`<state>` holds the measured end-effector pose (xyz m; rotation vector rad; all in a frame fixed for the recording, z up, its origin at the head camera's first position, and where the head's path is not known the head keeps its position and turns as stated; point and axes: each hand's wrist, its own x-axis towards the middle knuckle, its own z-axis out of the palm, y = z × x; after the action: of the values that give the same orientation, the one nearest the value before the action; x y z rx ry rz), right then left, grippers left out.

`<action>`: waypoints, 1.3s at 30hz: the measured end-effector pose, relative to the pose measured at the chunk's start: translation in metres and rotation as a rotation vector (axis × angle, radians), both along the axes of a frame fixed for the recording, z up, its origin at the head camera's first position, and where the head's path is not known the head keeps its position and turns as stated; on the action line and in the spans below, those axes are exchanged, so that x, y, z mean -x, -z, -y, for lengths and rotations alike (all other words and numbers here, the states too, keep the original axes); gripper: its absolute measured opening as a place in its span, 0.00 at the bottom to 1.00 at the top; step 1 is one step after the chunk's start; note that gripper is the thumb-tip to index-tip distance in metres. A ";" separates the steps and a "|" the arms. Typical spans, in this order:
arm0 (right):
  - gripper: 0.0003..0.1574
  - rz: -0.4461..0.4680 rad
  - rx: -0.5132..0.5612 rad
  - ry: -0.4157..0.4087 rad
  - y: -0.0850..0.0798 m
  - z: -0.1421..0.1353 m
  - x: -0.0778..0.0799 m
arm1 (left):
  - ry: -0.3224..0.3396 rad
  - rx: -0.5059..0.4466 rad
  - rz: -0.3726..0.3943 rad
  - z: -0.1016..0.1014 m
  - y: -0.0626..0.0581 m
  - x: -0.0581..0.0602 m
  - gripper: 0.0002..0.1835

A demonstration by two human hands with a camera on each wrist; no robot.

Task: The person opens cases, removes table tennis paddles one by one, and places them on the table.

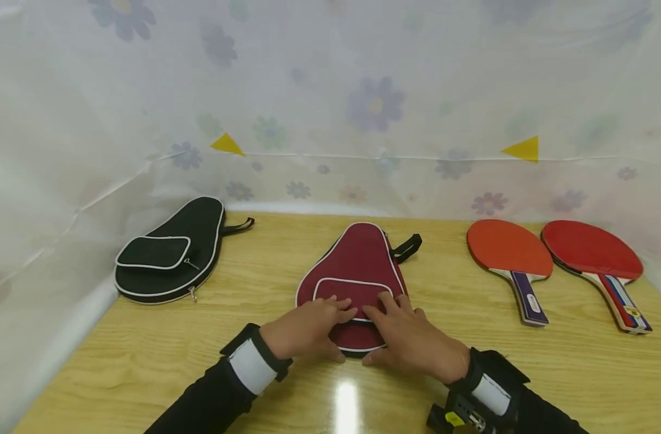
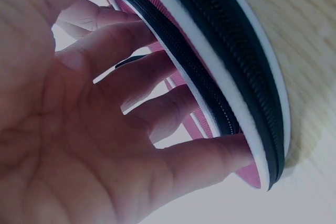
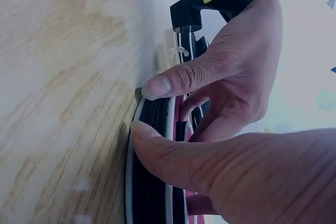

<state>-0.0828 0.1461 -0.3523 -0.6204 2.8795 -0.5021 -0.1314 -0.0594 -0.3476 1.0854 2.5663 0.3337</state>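
Observation:
In the head view, a dark red table tennis bat case (image 1: 363, 253) with white piping lies at the middle of the table, narrow end away from me. My left hand (image 1: 313, 327) holds its near left side, fingertips on the front pocket (image 1: 352, 289) and thumb at the bottom edge. Opposite it, my right hand (image 1: 414, 339) grips the near right side in the same way. Both thumbs press the black zippered edge (image 3: 149, 182) in the right wrist view. From the left wrist, the spread fingers (image 2: 157, 72) reach over the pocket's zip.
A black bat case (image 1: 194, 235) with white piping lies at the left. Two bats are at the right: an orange-red one (image 1: 509, 247) with a purple handle and a red one (image 1: 596, 250) with a striped handle. Behind the wooden table (image 1: 265, 265) hangs a flowered curtain (image 1: 319, 108).

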 end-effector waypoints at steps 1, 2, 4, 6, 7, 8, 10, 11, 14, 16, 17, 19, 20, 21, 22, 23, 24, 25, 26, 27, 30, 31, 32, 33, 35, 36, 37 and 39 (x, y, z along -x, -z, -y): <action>0.46 0.002 0.002 0.002 0.000 0.000 0.001 | -0.003 0.007 -0.002 -0.001 0.000 0.000 0.41; 0.46 0.002 0.002 0.002 0.000 0.001 0.001 | -0.007 0.011 -0.001 -0.001 0.000 0.001 0.41; 0.46 0.008 0.002 0.008 0.000 0.001 0.003 | -0.013 0.015 0.003 -0.001 0.000 0.002 0.41; 0.46 0.008 0.005 0.008 0.000 0.001 0.005 | -0.017 0.021 0.001 -0.002 0.000 0.003 0.41; 0.46 0.006 0.005 0.007 0.000 0.001 0.006 | -0.018 0.023 -0.001 -0.003 0.000 0.004 0.41; 0.46 0.001 0.006 0.006 0.000 0.000 0.007 | -0.018 0.023 -0.004 -0.003 0.000 0.005 0.41; 0.46 -0.006 0.008 0.004 0.001 -0.001 0.010 | -0.019 0.023 -0.008 -0.005 0.001 0.007 0.42; 0.45 -0.007 0.008 0.002 0.001 -0.001 0.011 | -0.021 0.022 -0.008 -0.005 0.001 0.009 0.42; 0.45 -0.002 0.004 0.008 0.000 -0.002 0.016 | -0.024 0.013 0.008 -0.007 0.001 0.014 0.42; 0.45 0.005 -0.006 0.016 0.000 -0.002 0.019 | -0.031 0.013 0.018 -0.008 0.001 0.018 0.42; 0.45 0.012 -0.010 0.021 0.000 -0.002 0.021 | -0.030 0.009 0.022 -0.008 0.001 0.020 0.42; 0.46 0.013 -0.019 0.031 0.000 -0.002 0.025 | -0.032 0.011 0.021 -0.009 0.001 0.023 0.42; 0.46 0.012 -0.025 0.033 0.000 -0.003 0.026 | -0.033 0.009 0.021 -0.010 0.001 0.025 0.42; 0.46 0.004 -0.029 0.028 0.000 -0.004 0.028 | -0.036 0.008 0.021 -0.010 0.001 0.026 0.42; 0.46 0.001 -0.030 0.027 0.001 -0.004 0.030 | -0.036 0.005 0.023 -0.011 0.001 0.027 0.42; 0.45 -0.006 -0.032 0.026 0.001 -0.005 0.031 | -0.038 0.004 0.024 -0.011 0.001 0.029 0.42; 0.45 -0.016 -0.035 0.022 0.001 -0.006 0.032 | -0.040 0.002 0.024 -0.012 0.002 0.030 0.42; 0.45 -0.027 -0.036 0.015 0.001 -0.007 0.034 | -0.041 -0.003 0.026 -0.013 0.002 0.032 0.42; 0.44 -0.034 -0.035 0.013 0.001 -0.007 0.035 | -0.044 -0.007 0.030 -0.013 0.002 0.033 0.42; 0.44 -0.038 -0.034 0.012 0.001 -0.008 0.036 | -0.047 -0.006 0.031 -0.014 0.002 0.034 0.42; 0.44 -0.043 -0.035 0.010 0.001 -0.009 0.038 | -0.054 -0.004 0.035 -0.016 0.003 0.037 0.42; 0.44 -0.040 -0.035 0.011 0.001 -0.009 0.039 | -0.054 -0.003 0.033 -0.016 0.003 0.037 0.42; 0.44 -0.034 -0.035 0.016 0.001 -0.009 0.039 | -0.054 -0.001 0.033 -0.016 0.004 0.038 0.42; 0.44 -0.031 -0.038 0.016 0.002 -0.009 0.040 | -0.053 0.001 0.031 -0.017 0.004 0.038 0.42; 0.45 -0.026 -0.042 0.015 0.002 -0.009 0.041 | -0.055 0.000 0.034 -0.017 0.004 0.039 0.42; 0.45 -0.023 -0.043 0.018 0.002 -0.009 0.041 | -0.057 0.000 0.036 -0.017 0.004 0.039 0.42; 0.45 -0.022 -0.045 0.019 0.002 -0.009 0.042 | -0.059 -0.003 0.037 -0.017 0.004 0.040 0.42; 0.45 -0.021 -0.048 0.021 0.003 -0.008 0.043 | -0.065 -0.005 0.045 -0.017 0.004 0.040 0.42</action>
<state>-0.1256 0.1546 -0.3548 -0.5918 2.9110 -0.4303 -0.1718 -0.0420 -0.3514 0.9867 2.5665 0.3757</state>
